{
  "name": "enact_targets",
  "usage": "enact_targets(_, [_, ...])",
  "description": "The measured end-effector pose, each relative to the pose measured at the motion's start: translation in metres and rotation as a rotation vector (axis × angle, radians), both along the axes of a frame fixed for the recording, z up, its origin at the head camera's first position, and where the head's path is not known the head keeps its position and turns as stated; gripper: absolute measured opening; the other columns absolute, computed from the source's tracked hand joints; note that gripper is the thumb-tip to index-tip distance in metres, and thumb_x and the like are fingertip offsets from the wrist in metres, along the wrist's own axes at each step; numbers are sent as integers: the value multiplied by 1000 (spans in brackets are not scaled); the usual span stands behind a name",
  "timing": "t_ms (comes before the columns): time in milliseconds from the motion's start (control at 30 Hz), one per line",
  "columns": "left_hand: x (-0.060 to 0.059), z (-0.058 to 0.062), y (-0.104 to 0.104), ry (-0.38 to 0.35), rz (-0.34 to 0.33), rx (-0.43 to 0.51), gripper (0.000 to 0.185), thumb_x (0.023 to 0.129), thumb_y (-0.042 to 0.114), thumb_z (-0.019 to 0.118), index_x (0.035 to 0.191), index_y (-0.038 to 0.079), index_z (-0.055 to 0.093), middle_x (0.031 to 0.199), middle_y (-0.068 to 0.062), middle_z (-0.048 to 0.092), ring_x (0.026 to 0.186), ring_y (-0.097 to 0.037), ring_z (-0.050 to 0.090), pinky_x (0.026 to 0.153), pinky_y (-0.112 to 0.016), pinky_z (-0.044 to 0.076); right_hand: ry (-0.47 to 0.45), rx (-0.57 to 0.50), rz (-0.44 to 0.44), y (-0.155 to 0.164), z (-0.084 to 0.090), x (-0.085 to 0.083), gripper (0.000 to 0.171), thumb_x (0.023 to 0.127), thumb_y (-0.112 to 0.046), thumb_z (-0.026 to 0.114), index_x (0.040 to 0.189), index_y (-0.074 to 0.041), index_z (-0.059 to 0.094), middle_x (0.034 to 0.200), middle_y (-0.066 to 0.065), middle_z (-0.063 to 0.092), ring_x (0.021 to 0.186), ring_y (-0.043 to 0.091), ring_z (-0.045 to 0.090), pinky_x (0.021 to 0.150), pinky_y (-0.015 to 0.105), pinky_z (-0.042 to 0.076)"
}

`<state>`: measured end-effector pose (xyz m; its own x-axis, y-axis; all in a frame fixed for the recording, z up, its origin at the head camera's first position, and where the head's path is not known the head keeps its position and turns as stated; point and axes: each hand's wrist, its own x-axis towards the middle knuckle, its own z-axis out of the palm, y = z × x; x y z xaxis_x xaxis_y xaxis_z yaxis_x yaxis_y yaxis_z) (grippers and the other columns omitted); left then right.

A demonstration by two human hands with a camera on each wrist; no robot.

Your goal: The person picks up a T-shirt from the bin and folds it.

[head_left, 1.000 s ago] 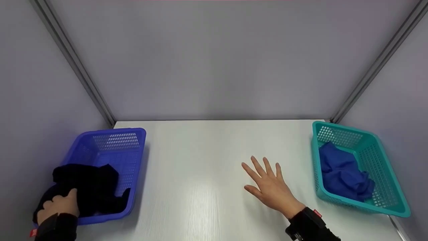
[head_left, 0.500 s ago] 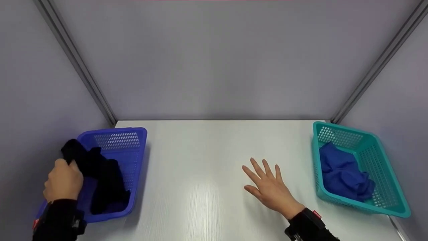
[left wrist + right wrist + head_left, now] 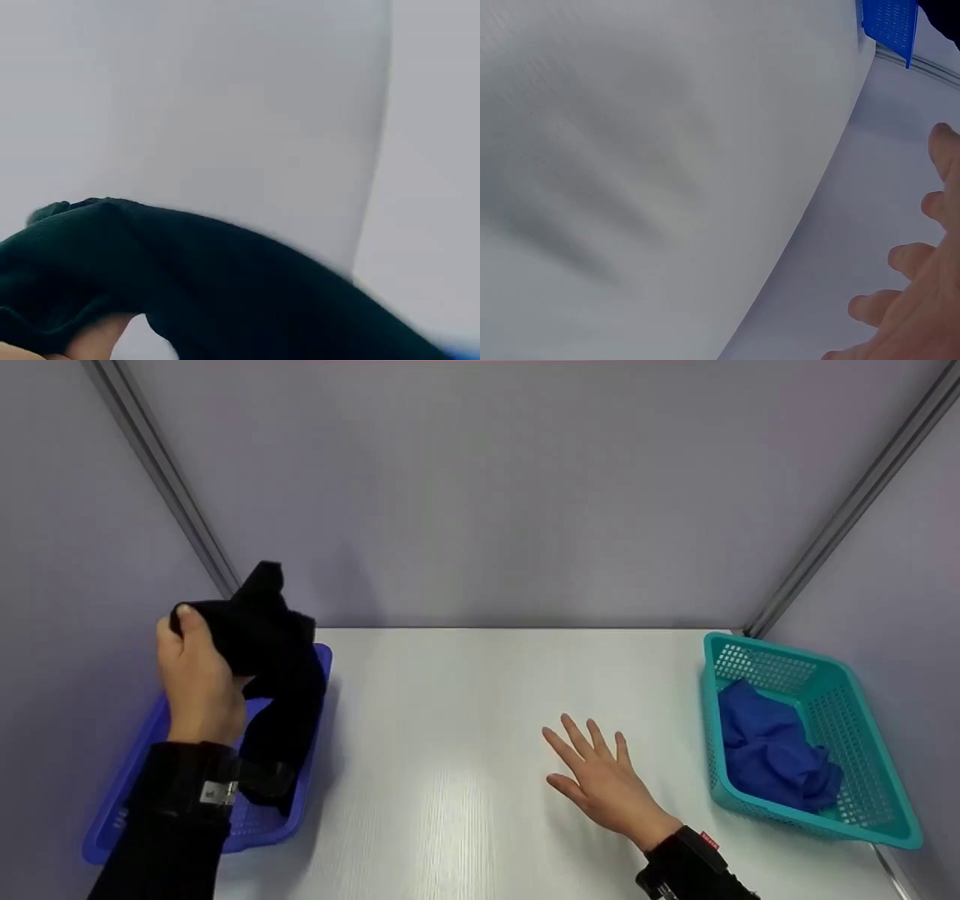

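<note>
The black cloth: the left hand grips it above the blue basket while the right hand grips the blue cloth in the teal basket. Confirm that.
Not quite. The right hand grips nothing: in the head view it lies flat and open on the white table, apart from the teal basket holding the blue cloth. The left hand does grip the black cloth above the blue basket.

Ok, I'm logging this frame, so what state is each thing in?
black cloth: lifted, hanging over the blue basket
left hand: grips the black cloth
right hand: fingers spread, over the table
blue basket: open-topped, on the table
teal basket: holds crumpled blue cloth
</note>
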<state>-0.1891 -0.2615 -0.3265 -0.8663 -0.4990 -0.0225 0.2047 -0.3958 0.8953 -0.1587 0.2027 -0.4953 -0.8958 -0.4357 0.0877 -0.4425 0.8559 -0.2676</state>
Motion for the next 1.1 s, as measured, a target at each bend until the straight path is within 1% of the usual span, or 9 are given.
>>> enact_targets(167, [-1, 20, 37, 153, -95, 120, 30, 108, 40, 40, 119, 12, 41, 129, -11, 50, 111, -26, 57, 78, -39, 55, -29, -42, 8, -3, 1, 0, 68, 105, -51, 50, 163, -25, 27, 170, 11, 20, 153, 46, 20, 114, 77, 11])
enact_targets(300, [-1, 29, 70, 204, -165, 169, 31, 107, 40, 44, 116, 10, 47, 117, -12, 58, 96, -26, 64, 72, -39, 56, -90, -135, 21, -8, 4, 1, 70, 105, -51, 51, 164, -29, 21, 171, 9, 17, 154, 44, 17, 115, 75, 10])
enact_targets(400, [-2, 27, 95, 212, -219, 162, 30, 107, 40, 44, 110, 10, 49, 102, -9, 62, 81, -21, 64, 64, -36, 55, -129, -222, 45, -15, 9, 1, 72, 104, -50, 52, 165, -31, 17, 171, 7, 15, 154, 43, 16, 116, 73, 11])
enact_targets(533, [-2, 12, 125, 182, -311, 96, 29, 109, 40, 42, 107, 12, 48, 92, -3, 59, 74, -16, 60, 60, -29, 50, -158, -323, 90, -25, 17, 2, 75, 105, -47, 54, 165, -30, 13, 171, 7, 14, 154, 42, 16, 117, 71, 13])
enact_targets(733, [0, -23, 163, 118, -501, 29, 25, 111, 37, 41, 112, 13, 50, 90, -3, 59, 73, -16, 57, 63, -29, 49, -162, -463, 165, -41, 29, 3, 80, 104, -35, 59, 166, -23, 9, 171, 5, 14, 155, 31, 18, 121, 60, 21])
enact_targets(833, [2, -39, 177, 101, -618, 7, 25, 110, 35, 45, 112, 10, 51, 92, -5, 58, 76, -17, 58, 66, -32, 50, -176, -557, 150, -46, 34, 3, 83, 104, -32, 61, 166, -23, 6, 171, 2, 12, 155, 26, 19, 122, 54, 23])
enact_targets(900, [3, -49, 185, 89, -697, -10, 25, 109, 34, 48, 111, 9, 52, 94, -5, 57, 79, -18, 58, 69, -34, 51, -174, -632, 107, -48, 37, 2, 83, 104, -30, 62, 166, -24, 8, 170, 2, 16, 154, 25, 24, 122, 52, 25])
enact_targets(1000, [5, -61, 194, 68, -799, -51, 25, 108, 33, 53, 109, 8, 54, 95, -5, 56, 81, -18, 57, 71, -34, 51, -101, -713, 16, -46, 37, 0, 68, 102, -22, 64, 161, -18, 30, 160, 5, 41, 144, 23, 44, 116, 48, 38])
enact_targets(1100, [5, -72, 198, 53, -874, -119, 22, 107, 29, 55, 107, 7, 57, 96, -6, 57, 82, -18, 58, 73, -35, 53, -25, -760, -73, -40, 35, 0, 39, 101, -16, 64, 140, -14, 59, 132, 1, 67, 116, 17, 64, 97, 39, 53])
